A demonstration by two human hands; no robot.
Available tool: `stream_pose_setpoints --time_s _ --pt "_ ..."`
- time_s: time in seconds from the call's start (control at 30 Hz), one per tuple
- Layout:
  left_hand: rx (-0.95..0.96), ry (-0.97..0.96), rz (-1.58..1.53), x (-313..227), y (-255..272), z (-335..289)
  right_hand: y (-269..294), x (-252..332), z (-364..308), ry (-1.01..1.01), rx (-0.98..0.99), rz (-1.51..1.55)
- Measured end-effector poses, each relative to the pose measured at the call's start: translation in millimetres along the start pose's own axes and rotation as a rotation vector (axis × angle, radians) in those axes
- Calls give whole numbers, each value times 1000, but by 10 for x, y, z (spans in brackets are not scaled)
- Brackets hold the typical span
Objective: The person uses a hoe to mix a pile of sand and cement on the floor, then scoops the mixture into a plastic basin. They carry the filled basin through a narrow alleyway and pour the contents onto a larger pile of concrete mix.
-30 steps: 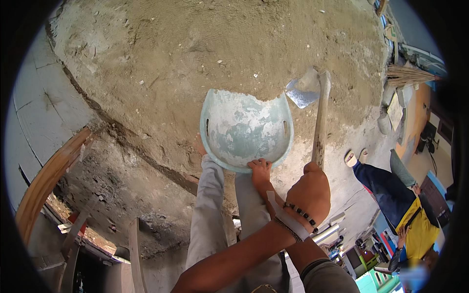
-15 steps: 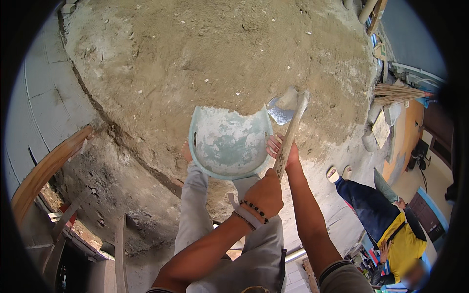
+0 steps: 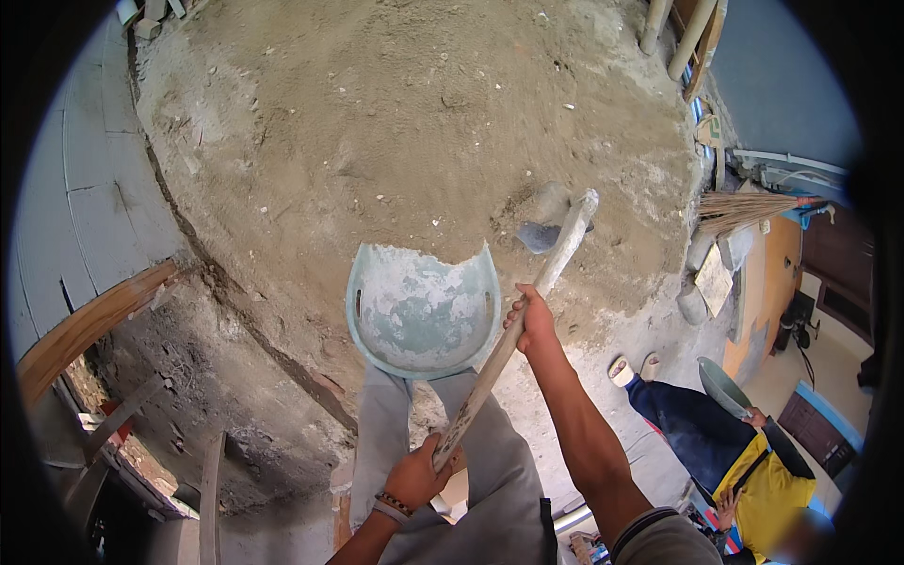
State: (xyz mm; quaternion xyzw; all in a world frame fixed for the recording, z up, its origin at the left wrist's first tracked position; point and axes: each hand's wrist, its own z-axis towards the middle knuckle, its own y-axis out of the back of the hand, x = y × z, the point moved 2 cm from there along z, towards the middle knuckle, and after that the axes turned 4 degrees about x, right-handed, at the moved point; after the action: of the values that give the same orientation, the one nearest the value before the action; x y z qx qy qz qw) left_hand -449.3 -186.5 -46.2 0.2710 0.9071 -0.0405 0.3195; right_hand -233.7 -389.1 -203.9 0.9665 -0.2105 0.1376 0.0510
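Left hand (image 3: 412, 478): gripping hoe handle's (image 3: 513, 334) lower end
Right hand (image 3: 533, 318): clasping handle midway
Hoe blade (image 3: 543, 218): in sand pile (image 3: 395, 132), beside cracked pan (image 3: 422, 311)

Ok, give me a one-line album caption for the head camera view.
Both hands, left hand and right hand, grip a hoe in a sand pile beside a pale green pan.

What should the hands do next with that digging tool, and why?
Probably pull the hoe back toward the feet, dragging sand into the pan. Its blade is dug into the sand pile just beyond the pan, and the pan looks empty. The right hand grips the handle midway and the left hand holds its near end, ready to pull.
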Motion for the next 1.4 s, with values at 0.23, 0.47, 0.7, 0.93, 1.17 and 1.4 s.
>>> stream_pose_setpoints --time_s 0.23,0.47,0.7,0.93,1.17,1.4 --pt "-288 -101 110 -76 342 230 -995 1167 -1357 390 320 95" --pt "-528 -362 -189 -570 980 1077 -2444 2797 -2017 903 504 -162" --pt "-502 -81 -336 -324 1001 1019 -3129 1837 89 727 168 -506" --pt "-338 209 -316 -317 595 212 -2583 615 1123 173 207 -543" --pt "-274 335 -311 -316 329 -626 -1743 -300 546 74 142 -565" --pt "-277 723 -116 396 440 -1562 -1024 -1542 74 -106 -36 -331"
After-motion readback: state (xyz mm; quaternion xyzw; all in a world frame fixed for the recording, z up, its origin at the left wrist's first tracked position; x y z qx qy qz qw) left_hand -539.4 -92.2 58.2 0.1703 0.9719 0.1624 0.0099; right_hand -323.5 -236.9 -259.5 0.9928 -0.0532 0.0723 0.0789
